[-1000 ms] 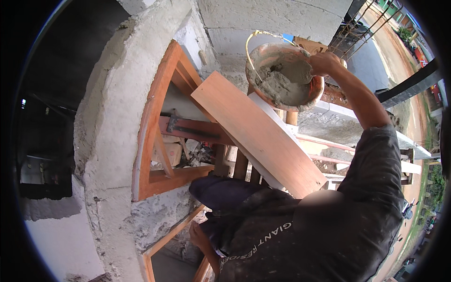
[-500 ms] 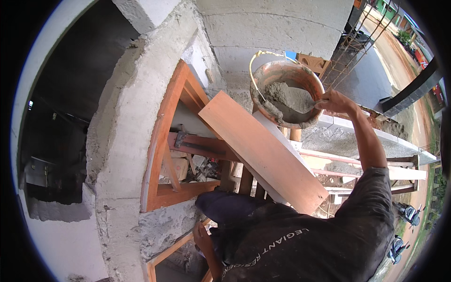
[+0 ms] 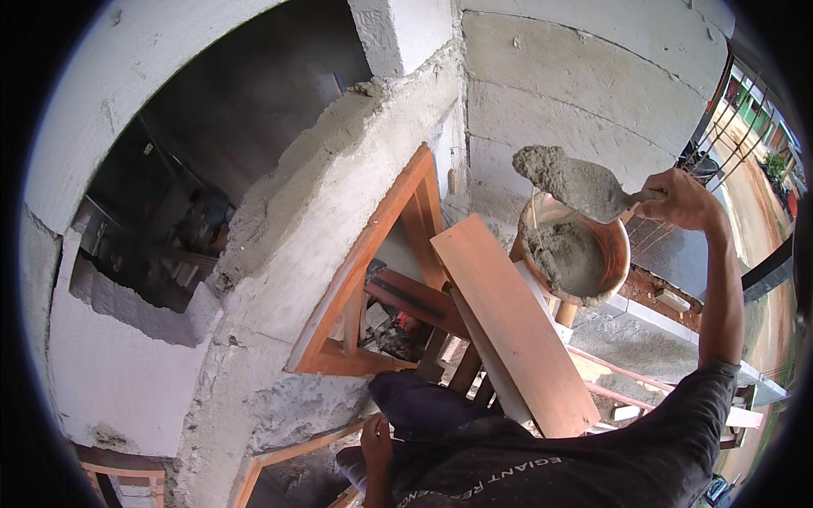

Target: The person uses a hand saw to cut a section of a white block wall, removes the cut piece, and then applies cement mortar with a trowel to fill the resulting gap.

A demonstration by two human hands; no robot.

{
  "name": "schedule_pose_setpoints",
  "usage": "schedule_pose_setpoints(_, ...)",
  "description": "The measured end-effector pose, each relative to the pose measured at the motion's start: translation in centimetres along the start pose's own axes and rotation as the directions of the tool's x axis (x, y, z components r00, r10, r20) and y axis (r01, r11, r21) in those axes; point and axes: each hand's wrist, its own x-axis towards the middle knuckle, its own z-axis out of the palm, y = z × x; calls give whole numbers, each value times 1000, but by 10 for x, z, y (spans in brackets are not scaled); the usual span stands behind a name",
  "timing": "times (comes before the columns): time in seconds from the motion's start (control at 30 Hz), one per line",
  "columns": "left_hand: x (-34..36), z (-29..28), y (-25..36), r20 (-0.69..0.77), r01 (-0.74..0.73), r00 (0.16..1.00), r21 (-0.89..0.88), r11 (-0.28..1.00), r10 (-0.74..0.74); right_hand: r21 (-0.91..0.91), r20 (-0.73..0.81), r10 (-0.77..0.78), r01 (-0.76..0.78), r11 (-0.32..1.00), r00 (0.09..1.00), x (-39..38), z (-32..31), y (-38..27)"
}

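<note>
A trowel (image 3: 584, 184) heaped with wet mortar hangs just above an orange bucket (image 3: 580, 254) of mortar, gripped at its handle by the right hand (image 3: 684, 200). The bucket sits at the top of a slanted plank (image 3: 508, 326), beside a wooden window frame (image 3: 373, 279) in a rough plastered wall (image 3: 288, 254). The left hand (image 3: 377, 440) rests low, fingers loosely curled and holding nothing.

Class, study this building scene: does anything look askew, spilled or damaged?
Yes. The wooden plank leans steeply aslant beside the bucket. Rough mortar sits lumpy and uneven along the wall top. The right hand holds a heaped trowel.
</note>
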Motion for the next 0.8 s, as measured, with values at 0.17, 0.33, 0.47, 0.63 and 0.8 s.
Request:
schedule_pose_setpoints(0.17, -7, -3, -3, -114, 5, 993, -36, 999, -9, 135, -67, -354, 360, 923, 933, 80, -33, -83)
schedule_pose_setpoints(0.33, -33, -14, -23, -271, 86, 960, 37, 996, -72, 321, -12, -354, 339, 884, 935, 159, -39, -146)
schedule_pose_setpoints(0.47, -62, -19, -48, -392, 74, 920, 111, 991, -25, 242, 41, -321, 303, 922, 946, 186, -40, -172)
schedule_pose_setpoints(0.63, -86, -26, -62, -462, 84, 887, 147, 986, -7, 186, -76, -354, 362, 913, 932, 181, -47, -193)
schedule_pose_setpoints(0.8, -62, -28, -38, -353, 70, 935, 65, 995, -42, -155, -57, -293, 282, 947, 954, 190, -50, -236)
